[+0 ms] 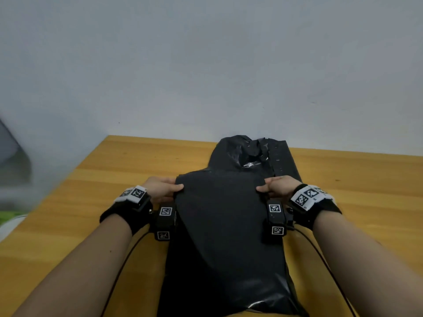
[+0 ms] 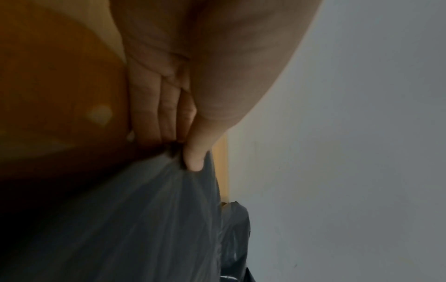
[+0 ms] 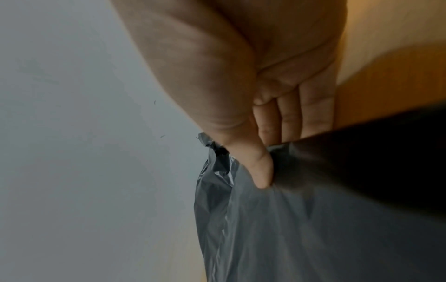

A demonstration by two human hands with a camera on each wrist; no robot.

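Observation:
A black plastic bag (image 1: 224,225) lies lengthwise on the wooden table (image 1: 114,179), its far end crumpled near the wall. My left hand (image 1: 167,188) pinches the bag's left edge between thumb and fingers, and my right hand (image 1: 272,187) pinches the right edge at the same height. The held sheet is stretched flat between them. In the left wrist view the thumb presses the grey-black bag (image 2: 144,219) against the fingers (image 2: 166,106). In the right wrist view the thumb bears on the bag (image 3: 301,229), with the fingers (image 3: 292,114) behind the film.
A pale grey wall (image 1: 206,65) rises right behind the table's far edge. The table's left edge (image 1: 57,186) runs diagonally, with a blurred grey object (image 1: 11,156) beyond it. Bare wood shows on both sides of the bag.

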